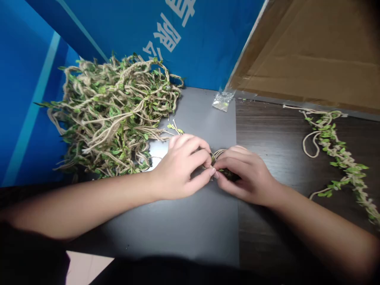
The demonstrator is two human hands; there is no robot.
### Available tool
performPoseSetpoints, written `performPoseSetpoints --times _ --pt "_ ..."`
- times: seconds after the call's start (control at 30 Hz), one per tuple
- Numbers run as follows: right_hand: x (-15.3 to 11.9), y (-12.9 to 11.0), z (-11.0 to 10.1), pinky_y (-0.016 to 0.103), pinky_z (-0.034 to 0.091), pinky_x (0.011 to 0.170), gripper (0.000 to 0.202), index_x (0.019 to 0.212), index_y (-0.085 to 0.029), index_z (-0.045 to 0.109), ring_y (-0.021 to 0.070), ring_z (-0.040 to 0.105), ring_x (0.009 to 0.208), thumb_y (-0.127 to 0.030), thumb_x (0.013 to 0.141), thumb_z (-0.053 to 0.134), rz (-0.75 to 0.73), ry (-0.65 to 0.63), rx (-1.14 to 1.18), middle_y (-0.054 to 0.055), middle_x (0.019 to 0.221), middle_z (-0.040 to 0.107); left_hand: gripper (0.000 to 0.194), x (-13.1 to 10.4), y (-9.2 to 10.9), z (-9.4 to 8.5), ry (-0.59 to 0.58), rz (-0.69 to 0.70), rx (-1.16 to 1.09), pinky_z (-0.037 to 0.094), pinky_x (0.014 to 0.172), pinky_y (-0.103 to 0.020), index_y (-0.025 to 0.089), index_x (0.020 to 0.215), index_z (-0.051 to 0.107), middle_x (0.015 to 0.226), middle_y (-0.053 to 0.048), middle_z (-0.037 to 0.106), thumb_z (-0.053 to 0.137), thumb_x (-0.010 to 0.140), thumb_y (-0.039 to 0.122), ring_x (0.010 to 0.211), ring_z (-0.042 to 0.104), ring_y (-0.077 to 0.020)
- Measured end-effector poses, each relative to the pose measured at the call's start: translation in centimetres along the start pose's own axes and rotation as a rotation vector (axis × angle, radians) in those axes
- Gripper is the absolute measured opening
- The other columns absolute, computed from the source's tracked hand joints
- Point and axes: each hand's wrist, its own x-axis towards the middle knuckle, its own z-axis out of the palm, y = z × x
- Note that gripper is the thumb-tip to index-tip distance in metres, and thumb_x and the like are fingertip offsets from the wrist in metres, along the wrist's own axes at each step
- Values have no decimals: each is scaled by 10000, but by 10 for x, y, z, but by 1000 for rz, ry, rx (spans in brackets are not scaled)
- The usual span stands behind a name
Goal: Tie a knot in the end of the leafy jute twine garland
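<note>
And here, left hand (181, 170) and right hand (252, 174) pinch leafy cord (219, 152) near the grey mat's (181, 229) right edge; looks light, limp, best gripped on bare strands

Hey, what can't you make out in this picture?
All in the head view:
- How the cords cross between the left hand and right hand: hidden by the fingers.
- The leafy braid's lower end: cut off by the right edge.
- The inside of the leafy pile: covered by its outer strands.
- What the small clear bag contains: too small, with glare.
- The topmost white character: cut off by the top edge.
</note>
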Motion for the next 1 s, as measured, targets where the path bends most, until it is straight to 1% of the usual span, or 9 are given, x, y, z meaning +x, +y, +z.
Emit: performPoseSetpoints --times 0.2,0.43,0.7,0.87,1.0 --pt "0 -1 0 342 432 733 100 961 -217 615 169 580 782 -164 886 652 -13 -22 -12 18 861 690 118 -1 1 0 -21 30 45 345 989 -450 197 913 654 1110 -60 680 567 943 269 1104 556 -238" --pt "1 -1 1 340 413 715 95 934 -203 595 166 565 763 -152 880 653 -35 -19 -48 16 836 674 168 -1 2 2 -52 70 152 331 955 -457 174 889 632 988 -42 680 505 971 246 1000 558 -223" --pt "0 -1 1 339 419 701 104 910 -214 574 163 555 745 -142 874 640 -40 19 -85 12 814 668 147 2 1 1 -69 -12 84 315 917 -436 184 852 613 975 -27 675 512 947 236 983 549 -211" --pt "0 -1 1 349 439 738 124 968 -217 598 180 611 815 -177 879 674 -25 24 -93 21 871 704 134 1 1 1 -42 1 101 314 936 -442 188 837 625 996 -33 684 539 930 234 1013 552 -219" --pt "0 -2 1 350 441 746 129 998 -225 601 182 615 833 -171 893 654 -51 0 -121 24 911 721 131 -1 0 3 -29 31 112 314 954 -452 188 834 627 1020 -40 694 545 927 231 1048 552 -229"
